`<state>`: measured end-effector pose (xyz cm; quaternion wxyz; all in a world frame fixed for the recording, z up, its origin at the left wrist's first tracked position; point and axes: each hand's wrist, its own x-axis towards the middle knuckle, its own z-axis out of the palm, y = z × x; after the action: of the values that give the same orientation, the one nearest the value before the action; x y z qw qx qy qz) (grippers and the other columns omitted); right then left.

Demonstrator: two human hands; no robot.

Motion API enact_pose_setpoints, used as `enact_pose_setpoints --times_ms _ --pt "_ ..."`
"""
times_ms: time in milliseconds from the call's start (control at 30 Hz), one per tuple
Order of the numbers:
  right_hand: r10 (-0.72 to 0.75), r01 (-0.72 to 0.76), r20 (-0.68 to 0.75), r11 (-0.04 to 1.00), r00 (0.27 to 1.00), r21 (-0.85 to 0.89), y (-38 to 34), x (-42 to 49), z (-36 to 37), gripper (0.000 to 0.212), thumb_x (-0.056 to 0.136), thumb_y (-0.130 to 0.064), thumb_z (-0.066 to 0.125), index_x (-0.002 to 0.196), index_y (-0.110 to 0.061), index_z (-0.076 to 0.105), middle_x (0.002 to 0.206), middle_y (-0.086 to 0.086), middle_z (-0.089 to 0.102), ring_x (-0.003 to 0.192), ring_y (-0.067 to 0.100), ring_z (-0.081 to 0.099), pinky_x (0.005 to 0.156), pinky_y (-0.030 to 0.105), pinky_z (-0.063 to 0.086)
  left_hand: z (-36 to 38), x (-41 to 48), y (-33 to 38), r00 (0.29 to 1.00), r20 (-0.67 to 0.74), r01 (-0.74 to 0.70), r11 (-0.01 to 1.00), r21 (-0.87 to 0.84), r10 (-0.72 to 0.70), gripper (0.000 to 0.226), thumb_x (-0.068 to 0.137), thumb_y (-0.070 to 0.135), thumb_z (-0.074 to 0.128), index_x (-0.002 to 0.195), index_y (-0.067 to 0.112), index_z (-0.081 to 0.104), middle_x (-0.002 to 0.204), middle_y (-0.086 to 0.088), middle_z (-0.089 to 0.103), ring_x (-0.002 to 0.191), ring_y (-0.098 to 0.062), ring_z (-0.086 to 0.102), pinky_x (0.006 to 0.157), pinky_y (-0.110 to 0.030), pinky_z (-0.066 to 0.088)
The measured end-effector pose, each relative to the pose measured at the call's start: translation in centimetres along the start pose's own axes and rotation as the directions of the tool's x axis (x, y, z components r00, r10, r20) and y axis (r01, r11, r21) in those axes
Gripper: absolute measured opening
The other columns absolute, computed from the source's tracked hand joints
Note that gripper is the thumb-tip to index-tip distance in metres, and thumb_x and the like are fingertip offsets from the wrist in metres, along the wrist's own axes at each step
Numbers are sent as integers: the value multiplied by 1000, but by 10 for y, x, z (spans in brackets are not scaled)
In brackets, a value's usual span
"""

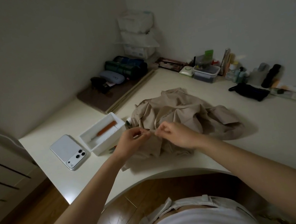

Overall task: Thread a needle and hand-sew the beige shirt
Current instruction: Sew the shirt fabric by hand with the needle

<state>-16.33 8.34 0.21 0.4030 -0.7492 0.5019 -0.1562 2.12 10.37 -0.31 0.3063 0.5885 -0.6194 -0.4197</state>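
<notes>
Beige shirt crumpled on smooth white desk; left hand, right hand grips pinched narrow, held thing indiscernible.

Desk fills the mid of the frame. Shirt is heaped at center, w/ both hands over its near-left part: left hand and right hand side by side, pinching a short strand btw them. Box just left of the shirt, tool lying in it, spool btw box and shirt. Phone left of the box. Upper center corner: stacked packs, pouches below-left of them. Lidded container + bottles along the wall, upper right.
</notes>
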Motion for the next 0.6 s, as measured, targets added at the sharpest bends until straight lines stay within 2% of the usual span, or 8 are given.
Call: enact_pose_setpoints --times_ms 67,133,233,333,400,467,600 --pt "12 -13 -30 999 999 -35 -3 -1 3 26 101 -40 31 104 -19 45 87 -3 56 76 11 54 67 26 42 -2 2 1 999 -49 17 1000 9 -16 20 92 29 59 96 12 67 87 4 64 78 -4 58 60 -8 47" --pt "-31 24 -115 998 993 -66 -6 -3 7 23 104 -32 26 99 -17 42 77 -5 49 67 11 48 59 25 37 -5 3 3 996 -82 26 1000 11 -25 19 93 30 58 97 14 67 88 5 63 80 -5 58 60 -9 45" --pt "-126 103 -226 988 966 -114 -5 -5 14 24 104 -21 28 103 -15 51 72 -17 43 62 -2 43 55 15 31 -7 5 2 993 -117 16 1000 11 -14 22 93 32 57 99 14 68 91 1 64 82 -9 60 61 -12 46" --pt "-174 144 -264 981 949 -132 0 -4 18 25 103 -18 35 107 -13 60 70 -21 44 58 -6 41 54 10 31 -8 8 0 991 -133 3 1000 12 -2 22 93 32 58 99 13 67 89 0 65 80 -9 60 60 -10 47" --pt "-183 155 -268 980 946 -124 0 -2 19 24 102 -18 40 107 -12 63 77 -13 57 62 -5 45 59 10 35 -9 10 -1 992 -129 -13 1000 1 13 21 93 31 58 98 13 68 89 -1 66 81 -11 61 63 -11 49" --pt "-179 153 -267 982 947 -115 1 0 19 24 101 -18 42 109 -13 64 95 -1 68 75 1 54 70 18 45 -8 10 1 993 -116 -17 1000 13 19 21 94 30 57 98 13 67 90 -1 66 82 -11 61 65 -11 49" --pt "-171 149 -259 984 951 -100 -2 0 19 25 100 -19 44 111 -14 65 106 0 68 91 9 60 81 22 48 -9 10 2 995 -99 -27 999 20 29 19 95 29 55 95 15 67 91 -1 66 85 -13 62 70 -15 49"
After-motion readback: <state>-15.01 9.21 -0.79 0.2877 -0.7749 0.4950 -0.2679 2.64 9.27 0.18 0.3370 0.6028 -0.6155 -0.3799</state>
